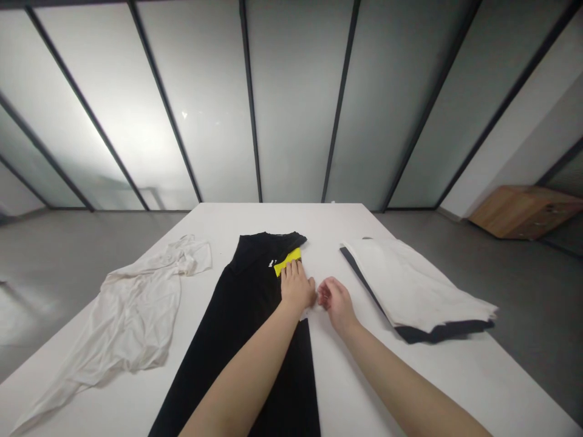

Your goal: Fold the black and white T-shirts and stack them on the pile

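A black garment (246,309) lies lengthwise on the white table, its neckline at the far end, with a small white mark on the chest. Over its right side rests my left hand (297,288), fingers spread out flat, touching the cloth just below a yellow patch (288,261). My right hand (336,300) is just right of the garment, above the bare tabletop, its fingers curled; whether they pinch anything is too small to tell. A little white shows under the left hand, beside the black cloth.
A crumpled white garment (146,303) lies on the left of the table (332,221). Folded white cloth (410,285) on top of dark cloth (437,332) lies on the right. Beyond are frosted glass panels and a wooden cabinet (519,212).
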Demonstrator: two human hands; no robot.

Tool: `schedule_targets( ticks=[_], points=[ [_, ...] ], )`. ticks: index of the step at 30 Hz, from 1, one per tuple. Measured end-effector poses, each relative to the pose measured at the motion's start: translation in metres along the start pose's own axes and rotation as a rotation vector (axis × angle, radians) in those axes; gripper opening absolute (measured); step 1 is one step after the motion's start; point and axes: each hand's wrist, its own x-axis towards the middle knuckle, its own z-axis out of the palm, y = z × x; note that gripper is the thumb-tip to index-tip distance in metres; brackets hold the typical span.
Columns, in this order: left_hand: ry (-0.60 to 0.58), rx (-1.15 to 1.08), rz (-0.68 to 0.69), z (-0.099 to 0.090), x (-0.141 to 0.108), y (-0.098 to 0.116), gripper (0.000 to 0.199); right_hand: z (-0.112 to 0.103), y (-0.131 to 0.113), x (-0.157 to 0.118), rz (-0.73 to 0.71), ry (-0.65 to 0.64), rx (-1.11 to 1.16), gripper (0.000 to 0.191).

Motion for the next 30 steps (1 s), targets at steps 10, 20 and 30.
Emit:
schedule_targets(
  ticks=[10, 20, 30],
  points=[
    [-0.044, -0.072, 0.262, -0.01, -0.082, -0.017, 0.069, -0.004, -0.008, -0.01, -0.28, -0.18, -0.469, 0.041],
    [0.025, -0.066, 0.295, -0.004, -0.105, -0.024, 0.068, -0.002, 0.01, 0.021, -0.489, -0.378, -1.425, 0.048],
    [-0.046, -0.112, 0.268, -0.01, -0.103, -0.023, 0.072, 0.014, 0.006, 0.091, -0.243, -0.34, -1.813, 0.067]
  ],
)
